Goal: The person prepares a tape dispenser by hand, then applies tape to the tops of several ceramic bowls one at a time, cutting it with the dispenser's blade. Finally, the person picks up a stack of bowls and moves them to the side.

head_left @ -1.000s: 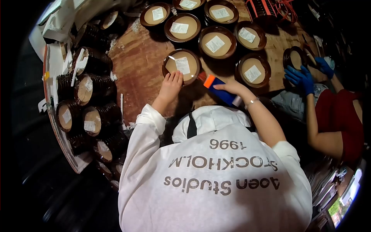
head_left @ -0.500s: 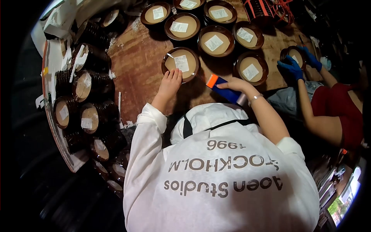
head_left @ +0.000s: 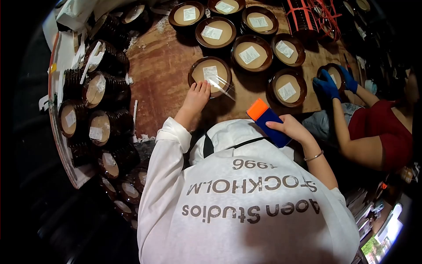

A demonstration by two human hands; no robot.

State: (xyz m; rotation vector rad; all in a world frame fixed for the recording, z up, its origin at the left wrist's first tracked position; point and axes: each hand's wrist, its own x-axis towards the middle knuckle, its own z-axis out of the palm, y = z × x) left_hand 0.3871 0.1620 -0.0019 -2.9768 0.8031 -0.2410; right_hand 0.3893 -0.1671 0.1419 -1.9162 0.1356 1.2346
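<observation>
My left hand (head_left: 198, 97) lies with its fingers stretched over the near rim of a dark brown bowl (head_left: 192, 72) with a tan middle. On that middle sits a white printed label (head_left: 211, 74). Shiny clear tape (head_left: 225, 89) crosses the bowl's near right side and trails toward my right hand (head_left: 290, 126). That hand is closed around a blue tape dispenser (head_left: 271, 127) with an orange end, held just off the table's near edge. Whether the tape joins the dispenser is too faint to tell.
More labelled brown bowls (head_left: 249, 53) stand in stacks behind and to the right. Bowl stacks lie sideways along the left (head_left: 99, 127). Red straps bind a bundle (head_left: 302, 22) at the back right. At right, a co-worker's blue-gloved hands (head_left: 329, 86) hold another bowl.
My right hand has drawn the tape dispenser right and toward me, and a longer strip of tape shows. My left hand stays on the bowl's rim. The view has shifted slightly.
</observation>
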